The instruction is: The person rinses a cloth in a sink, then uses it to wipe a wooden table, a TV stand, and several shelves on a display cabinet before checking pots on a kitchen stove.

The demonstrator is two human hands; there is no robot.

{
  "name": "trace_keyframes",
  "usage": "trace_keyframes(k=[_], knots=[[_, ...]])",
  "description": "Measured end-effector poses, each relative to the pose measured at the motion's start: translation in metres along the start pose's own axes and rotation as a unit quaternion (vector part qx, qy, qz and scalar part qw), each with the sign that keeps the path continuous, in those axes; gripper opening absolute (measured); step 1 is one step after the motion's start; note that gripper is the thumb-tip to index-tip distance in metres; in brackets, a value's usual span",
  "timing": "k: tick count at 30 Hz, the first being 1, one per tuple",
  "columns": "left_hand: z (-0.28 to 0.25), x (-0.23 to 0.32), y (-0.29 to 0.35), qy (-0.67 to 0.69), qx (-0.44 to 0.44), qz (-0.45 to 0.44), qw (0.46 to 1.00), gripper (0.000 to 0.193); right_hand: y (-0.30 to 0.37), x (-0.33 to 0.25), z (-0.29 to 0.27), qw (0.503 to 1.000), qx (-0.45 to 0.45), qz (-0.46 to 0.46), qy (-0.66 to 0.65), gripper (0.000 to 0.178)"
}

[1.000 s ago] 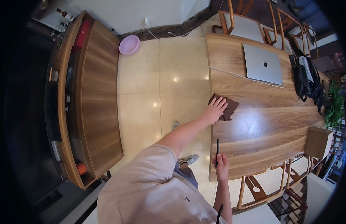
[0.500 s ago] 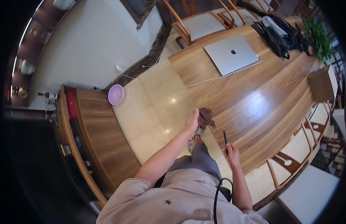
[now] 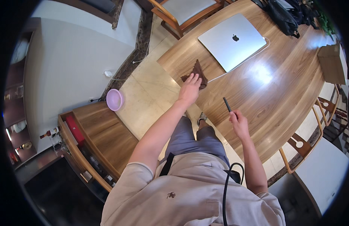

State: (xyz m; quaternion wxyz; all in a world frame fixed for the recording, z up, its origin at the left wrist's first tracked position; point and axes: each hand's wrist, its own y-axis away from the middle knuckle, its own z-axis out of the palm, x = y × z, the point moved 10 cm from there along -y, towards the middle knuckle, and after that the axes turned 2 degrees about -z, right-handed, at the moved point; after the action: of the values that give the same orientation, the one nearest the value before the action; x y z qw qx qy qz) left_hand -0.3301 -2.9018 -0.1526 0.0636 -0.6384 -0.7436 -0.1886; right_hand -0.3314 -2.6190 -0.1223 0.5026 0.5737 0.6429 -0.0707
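Note:
My left hand (image 3: 190, 89) lies over a dark brown cloth (image 3: 197, 70) near the left edge of the wooden table (image 3: 253, 109), its fingers pressing on the fabric. Part of the cloth fans out past my fingertips, and some is hidden under the hand. My right hand (image 3: 239, 122) is closed round a slim black pen-like stick (image 3: 227, 104), which points up and away over the table. Farther off, a closed silver laptop (image 3: 231, 45) rests on the tabletop, just beyond the cloth.
A white cable (image 3: 245, 61) runs along the laptop's side. Black bags (image 3: 281, 19) and a cardboard box (image 3: 331, 62) stand at the far right. On the floor sits a pink basin (image 3: 115, 100) beside a wooden cabinet (image 3: 103, 139). Chairs (image 3: 187, 13) flank the table.
My left hand has moved away from me with the cloth, from beside the table edge onto the tabletop. The right hand still holds the stick. The view has shifted closer to the table.

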Motion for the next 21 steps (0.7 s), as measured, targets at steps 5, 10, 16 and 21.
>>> trace_keyframes(k=[5, 10, 16, 21], knots=[[0.03, 0.001, -0.043, 0.054, 0.01, 0.131, 0.99, 0.06, 0.006, 0.01, -0.019, 0.994, 0.068, 0.07, 0.048, 0.032], [0.004, -0.051, -0.106, -0.029, 0.0, 0.106, 0.994, 0.07, 0.042, 0.031, -0.006, 0.975, 0.116, 0.188, 0.035, 0.033], [-0.042, -0.139, -0.185, -0.028, 0.037, 0.033, 0.998, 0.075, 0.035, -0.004, 0.056, 0.973, 0.117, 0.192, -0.042, 0.028], [-0.029, -0.145, -0.151, -0.045, 0.006, 0.056, 0.997, 0.079, 0.018, -0.044, 0.081, 0.977, 0.091, 0.186, -0.047, 0.032]])
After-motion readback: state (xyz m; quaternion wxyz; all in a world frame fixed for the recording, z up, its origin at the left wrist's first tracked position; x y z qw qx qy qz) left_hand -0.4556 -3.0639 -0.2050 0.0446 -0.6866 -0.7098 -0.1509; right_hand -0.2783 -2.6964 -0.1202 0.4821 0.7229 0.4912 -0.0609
